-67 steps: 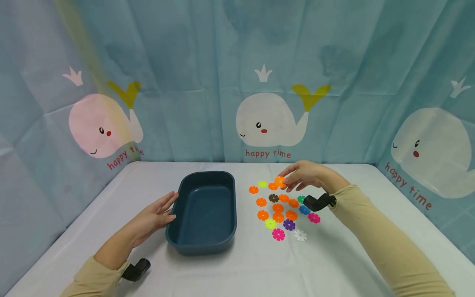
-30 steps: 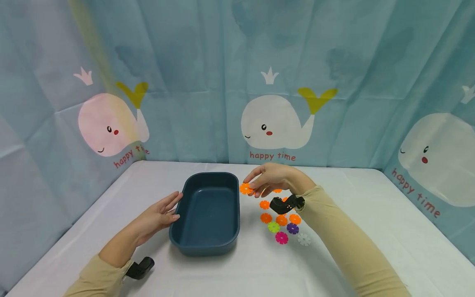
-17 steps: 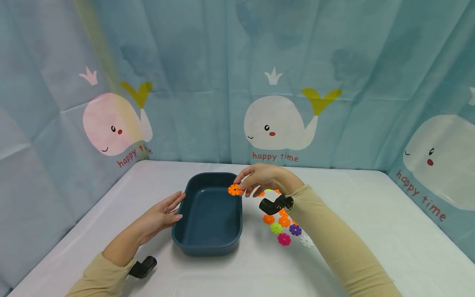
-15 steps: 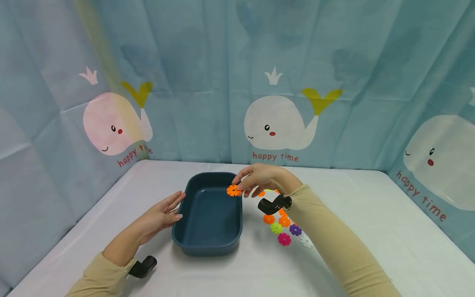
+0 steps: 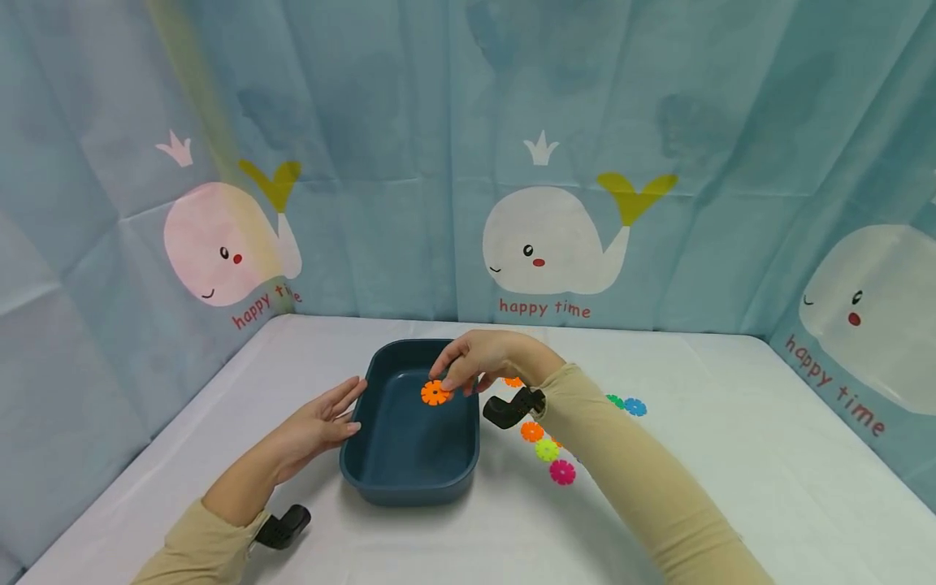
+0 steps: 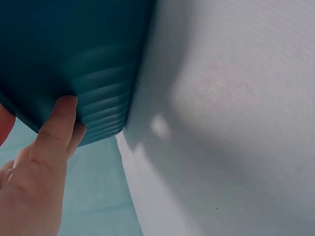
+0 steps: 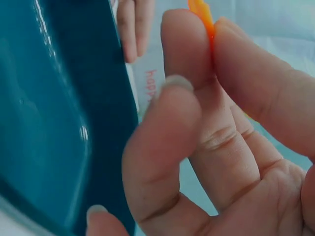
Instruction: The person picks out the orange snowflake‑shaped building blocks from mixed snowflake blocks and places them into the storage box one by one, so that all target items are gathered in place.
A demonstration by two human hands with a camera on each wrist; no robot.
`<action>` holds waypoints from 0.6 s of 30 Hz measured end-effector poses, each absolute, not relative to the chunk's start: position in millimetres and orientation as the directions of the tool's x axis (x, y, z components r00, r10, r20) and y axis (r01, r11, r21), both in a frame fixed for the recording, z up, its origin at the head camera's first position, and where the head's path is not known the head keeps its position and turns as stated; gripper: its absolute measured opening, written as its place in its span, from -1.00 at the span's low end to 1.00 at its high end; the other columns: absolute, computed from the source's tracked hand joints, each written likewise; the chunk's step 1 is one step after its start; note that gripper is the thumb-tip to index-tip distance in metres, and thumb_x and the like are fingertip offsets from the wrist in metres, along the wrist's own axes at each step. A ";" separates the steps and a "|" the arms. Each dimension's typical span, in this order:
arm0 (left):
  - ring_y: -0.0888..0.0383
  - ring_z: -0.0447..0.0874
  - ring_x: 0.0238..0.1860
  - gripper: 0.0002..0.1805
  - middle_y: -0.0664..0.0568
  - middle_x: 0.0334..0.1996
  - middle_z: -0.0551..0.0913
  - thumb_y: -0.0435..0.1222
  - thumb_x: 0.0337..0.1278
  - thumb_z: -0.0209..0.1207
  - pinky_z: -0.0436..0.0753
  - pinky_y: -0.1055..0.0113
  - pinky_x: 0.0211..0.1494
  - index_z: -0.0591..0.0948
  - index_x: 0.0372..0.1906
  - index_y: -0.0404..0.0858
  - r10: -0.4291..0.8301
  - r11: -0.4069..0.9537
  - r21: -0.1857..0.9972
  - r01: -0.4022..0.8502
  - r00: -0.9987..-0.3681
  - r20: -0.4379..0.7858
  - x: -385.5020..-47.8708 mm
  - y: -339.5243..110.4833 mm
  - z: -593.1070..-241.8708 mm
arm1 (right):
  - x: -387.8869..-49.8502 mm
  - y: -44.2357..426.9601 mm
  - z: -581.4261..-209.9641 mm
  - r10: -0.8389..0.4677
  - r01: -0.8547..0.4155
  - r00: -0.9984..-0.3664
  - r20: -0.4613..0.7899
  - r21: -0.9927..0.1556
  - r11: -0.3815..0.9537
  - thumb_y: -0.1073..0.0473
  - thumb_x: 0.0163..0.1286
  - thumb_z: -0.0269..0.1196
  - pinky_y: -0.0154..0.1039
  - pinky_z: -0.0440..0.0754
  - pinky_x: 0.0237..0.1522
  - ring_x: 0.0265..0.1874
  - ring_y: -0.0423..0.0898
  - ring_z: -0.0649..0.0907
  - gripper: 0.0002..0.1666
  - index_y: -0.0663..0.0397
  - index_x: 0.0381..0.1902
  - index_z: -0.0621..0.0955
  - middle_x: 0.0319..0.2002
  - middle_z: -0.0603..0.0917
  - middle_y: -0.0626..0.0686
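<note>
An orange notched disc (image 5: pixel 435 392) is pinched between the thumb and fingers of my right hand (image 5: pixel 486 357), above the inside of a dark blue tray (image 5: pixel 409 494). The right wrist view shows the disc (image 7: pixel 201 12) edge-on between the fingertips of this hand (image 7: pixel 231 162). At the tray's left side, my left hand (image 5: pixel 310 426) touches the rim with fairly straight fingers. The left wrist view has the fingers of this hand (image 6: pixel 42 169) against the tray's outer wall (image 6: pixel 93 54).
Several discs lie right of the tray, among them a pink one (image 5: pixel 562 472), a yellow-green one (image 5: pixel 547 450) and a blue one (image 5: pixel 635 407). My right forearm hides part of this group. A whale-print curtain (image 5: pixel 380 244) hangs behind the white table (image 5: pixel 702 382).
My right hand has carried the orange disc leftward from the disc group, past the tray's right rim, and slightly lower. The left hand stays at the tray. The view has shifted slightly.
</note>
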State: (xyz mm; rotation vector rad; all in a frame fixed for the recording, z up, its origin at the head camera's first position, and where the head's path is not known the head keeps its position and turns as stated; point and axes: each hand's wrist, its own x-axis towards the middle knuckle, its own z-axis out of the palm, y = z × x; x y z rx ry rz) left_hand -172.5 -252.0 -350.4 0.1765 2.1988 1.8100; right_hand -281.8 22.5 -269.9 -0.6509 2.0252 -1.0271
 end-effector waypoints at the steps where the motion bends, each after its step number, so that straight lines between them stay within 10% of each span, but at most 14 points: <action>1: -0.36 -0.32 0.47 -0.06 -0.15 0.54 -0.21 -0.39 0.32 0.12 0.03 -0.23 0.41 -0.25 0.55 -0.29 0.271 0.203 0.975 -0.088 -0.952 -0.142 -172.5 -251.8 -350.5 | -281.5 20.0 -270.6 -0.713 -0.113 -0.576 -0.400 -0.825 0.554 0.25 0.31 0.31 -0.20 0.53 -0.31 -0.46 -0.05 0.58 -0.69 0.09 0.02 0.66 -0.35 0.73 0.03; 18: -0.37 -0.29 0.47 -0.07 -0.13 0.55 -0.20 -0.38 0.32 0.13 0.05 -0.24 0.39 -0.23 0.55 -0.27 0.252 0.226 0.969 -0.102 -0.954 -0.159 -172.2 -250.8 -348.8 | -290.2 -26.8 -294.0 -0.735 -0.271 -0.472 -0.486 -0.714 0.646 0.24 0.32 0.31 -0.10 0.54 -0.19 -0.29 -0.03 0.69 -0.73 -0.10 -0.03 0.70 -0.23 0.73 -0.01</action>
